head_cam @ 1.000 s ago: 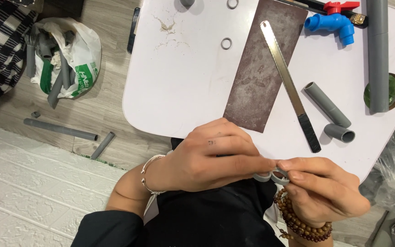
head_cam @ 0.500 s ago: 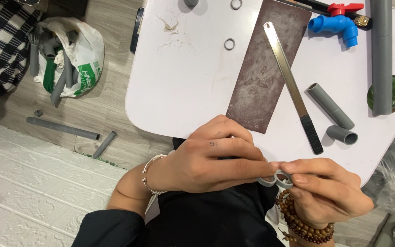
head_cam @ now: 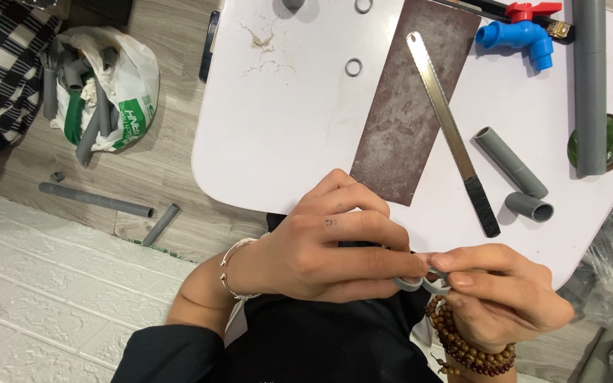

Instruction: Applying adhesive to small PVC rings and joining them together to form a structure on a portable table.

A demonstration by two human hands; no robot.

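My left hand [head_cam: 328, 248] and my right hand [head_cam: 505, 298] meet just below the near edge of the white table [head_cam: 285, 128]. Their fingertips pinch small grey pipe rings [head_cam: 423, 284] between them; how many rings there are is hidden by the fingers. A silver bangle circles my left wrist and a brown bead bracelet my right wrist. On the table above the hands lie a dark sheet of sandpaper [head_cam: 409, 113] and a hacksaw blade with a black handle [head_cam: 452, 135].
Two short grey pipe pieces [head_cam: 511, 162] [head_cam: 530, 207], a long grey pipe [head_cam: 590, 85], a blue tap with a red handle [head_cam: 523, 32] and loose grey rings [head_cam: 353, 67] lie on the table. On the floor at left are a bag of pipe offcuts [head_cam: 101, 92] and loose pipes [head_cam: 97, 201].
The view has shifted slightly; both hands stay together on the grey rings with only small finger movement.
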